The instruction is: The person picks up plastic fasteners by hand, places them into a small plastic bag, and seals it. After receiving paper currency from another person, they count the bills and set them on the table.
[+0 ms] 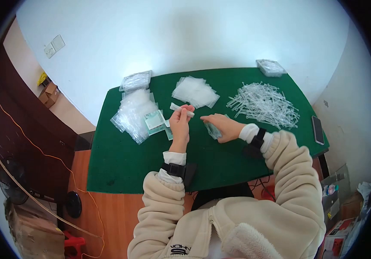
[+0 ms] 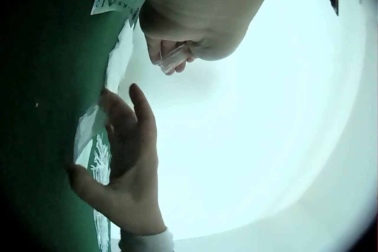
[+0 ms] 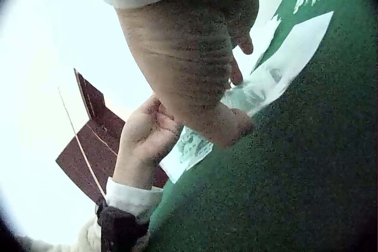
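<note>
My left hand (image 1: 180, 125) is raised over the middle of the table and pinches a slim, clear plastic tube (image 1: 188, 113). In the left wrist view the tube (image 2: 172, 59) sticks out between thumb and fingers. To the right, my right hand (image 1: 224, 126) is over a greenish banknote-like slip (image 1: 212, 130), its thumb and fingers spread around the slip in the left wrist view. In the right wrist view the thumb is at the lower edge of this slip (image 3: 277, 77). More banknote-like slips (image 1: 154, 121) are left of my left hand, one printed "50".
Clear plastic bags (image 1: 133, 110) lie fanned at the left of the green table (image 1: 121, 166), with another stack of bags (image 1: 195, 91) at the back middle. Thin clear plastic sticks (image 1: 265, 103) are heaped at right. Wrapped packs (image 1: 271, 67) stand at the back corners; a phone (image 1: 318, 130) lies at the right edge.
</note>
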The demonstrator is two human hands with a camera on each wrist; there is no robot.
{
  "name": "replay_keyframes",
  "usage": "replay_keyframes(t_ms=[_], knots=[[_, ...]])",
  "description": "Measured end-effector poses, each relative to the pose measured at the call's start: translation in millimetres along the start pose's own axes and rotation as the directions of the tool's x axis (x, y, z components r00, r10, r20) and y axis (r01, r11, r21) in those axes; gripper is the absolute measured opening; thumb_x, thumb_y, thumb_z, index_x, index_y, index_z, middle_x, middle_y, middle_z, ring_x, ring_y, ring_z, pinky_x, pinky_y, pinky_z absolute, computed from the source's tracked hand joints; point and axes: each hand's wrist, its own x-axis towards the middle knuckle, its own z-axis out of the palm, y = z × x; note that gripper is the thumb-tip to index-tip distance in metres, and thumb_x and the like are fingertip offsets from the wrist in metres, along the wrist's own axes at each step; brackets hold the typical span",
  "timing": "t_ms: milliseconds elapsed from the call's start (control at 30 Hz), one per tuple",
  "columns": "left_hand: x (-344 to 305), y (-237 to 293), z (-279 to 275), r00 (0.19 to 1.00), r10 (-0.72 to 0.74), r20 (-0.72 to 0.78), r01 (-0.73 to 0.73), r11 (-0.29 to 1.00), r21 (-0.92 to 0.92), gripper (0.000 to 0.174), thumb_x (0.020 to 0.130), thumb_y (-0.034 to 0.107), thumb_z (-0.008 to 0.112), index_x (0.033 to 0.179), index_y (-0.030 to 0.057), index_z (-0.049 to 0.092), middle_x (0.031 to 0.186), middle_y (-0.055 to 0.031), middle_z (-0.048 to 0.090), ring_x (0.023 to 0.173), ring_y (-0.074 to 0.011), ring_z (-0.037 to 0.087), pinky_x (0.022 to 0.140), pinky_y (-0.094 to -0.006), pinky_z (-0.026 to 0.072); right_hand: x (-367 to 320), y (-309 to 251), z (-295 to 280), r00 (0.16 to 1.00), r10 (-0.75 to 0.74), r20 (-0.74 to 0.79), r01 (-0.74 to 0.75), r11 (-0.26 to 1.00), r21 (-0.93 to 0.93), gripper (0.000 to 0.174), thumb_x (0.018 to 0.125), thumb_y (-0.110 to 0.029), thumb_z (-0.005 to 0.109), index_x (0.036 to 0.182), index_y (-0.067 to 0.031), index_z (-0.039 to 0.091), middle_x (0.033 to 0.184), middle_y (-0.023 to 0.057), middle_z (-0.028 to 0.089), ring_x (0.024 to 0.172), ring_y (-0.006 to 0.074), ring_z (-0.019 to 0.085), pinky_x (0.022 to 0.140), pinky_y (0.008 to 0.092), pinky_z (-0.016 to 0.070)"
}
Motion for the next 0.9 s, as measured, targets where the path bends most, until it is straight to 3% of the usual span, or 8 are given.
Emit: replay_keyframes(t_ms=[100,167,300,567,667,833,900], knots=[[-2.3,-2.6,1.2,0.999,-0.035,0.024,0.035,0.999,-0.023,0.024,0.09,0.014,0.048,0.105,-0.0054,0.051,0.102,-0.0145,0.058,0.095,-0.022,0.058,0.082,-0.0294,0.0461,-1.3,2.6,11.1,0.974,0.083,-0.211,-0.065,0.994,0.09,0.083,0.056,-0.009,0.066,0.13,-0.0027,0.029,0.112,0.0146,0.049,0.105,0.0308,0.046,0.097,0.0384,0.0326],[-5.7,-4.6,2.7,0.998,-0.047,0.035,0.048,0.998,-0.031,0.025,0.09,0.015,0.048,0.106,-0.0054,0.05,0.105,-0.0149,0.057,0.098,-0.0228,0.057,0.084,-0.03,0.0454,-0.4,1.6,20.4,0.901,0.179,-0.396,-0.118,0.978,0.175,0.083,0.057,-0.009,0.064,0.131,-0.002,0.027,0.112,0.0141,0.048,0.105,0.0298,0.047,0.099,0.0389,0.0303],[-11.6,-8.0,8.5,0.993,-0.11,0.035,0.11,0.994,0.005,0.026,0.09,0.015,0.048,0.107,-0.0051,0.05,0.105,-0.0146,0.057,0.1,-0.0224,0.055,0.086,-0.0303,0.0436,5.0,-10.5,22.3,0.857,0.145,-0.494,-0.169,0.986,-0.005,0.082,0.058,-0.01,0.065,0.13,-0.0009,0.027,0.109,0.0133,0.049,0.102,0.0287,0.049,0.1,0.0416,0.0288],[-22.7,2.7,23.0,0.981,-0.196,0.001,0.196,0.981,-0.014,0.026,0.089,0.014,0.05,0.109,-0.0033,0.051,0.103,-0.0118,0.059,0.097,-0.0177,0.055,0.084,-0.0295,0.0412,18.6,-22.5,25.2,0.814,0.131,-0.565,-0.204,0.977,-0.068,0.08,0.06,-0.013,0.066,0.129,0.0005,0.028,0.103,0.0125,0.051,0.096,0.0279,0.051,0.1,0.0434,0.0285],[-18.3,-9.6,16.2,0.995,-0.057,0.076,0.053,0.997,0.054,0.025,0.089,0.014,0.05,0.107,-0.0022,0.053,0.102,-0.0107,0.06,0.094,-0.0159,0.055,0.084,-0.0286,0.0407,20.7,-24.8,26.3,0.804,0.13,-0.58,-0.201,0.978,-0.059,0.079,0.06,-0.014,0.066,0.129,0.0009,0.029,0.102,0.0123,0.051,0.094,0.0277,0.051,0.1,0.0424,0.0288],[-15.8,-13.5,11.9,0.999,-0.027,0.035,0.022,0.99,0.136,0.023,0.089,0.015,0.051,0.105,-0.0019,0.054,0.1,-0.0109,0.061,0.091,-0.0159,0.056,0.079,-0.0266,0.0429,22.7,-30.3,24.0,0.797,0.119,-0.592,-0.192,0.979,-0.062,0.079,0.06,-0.014,0.066,0.128,0.0014,0.029,0.101,0.0117,0.051,0.091,0.0267,0.051,0.095,0.0391,0.0342],[-17.2,-14.6,12.1,0.988,-0.143,0.064,0.139,0.988,0.062,0.023,0.088,0.015,0.051,0.103,-0.0023,0.055,0.099,-0.0109,0.061,0.09,-0.0169,0.057,0.077,-0.0266,0.0448,21.6,-30.5,22.3,0.802,0.116,-0.586,-0.188,0.98,-0.063,0.079,0.06,-0.015,0.067,0.128,0.0012,0.03,0.099,0.0115,0.051,0.088,0.0256,0.052,0.091,0.0376,0.0366]])
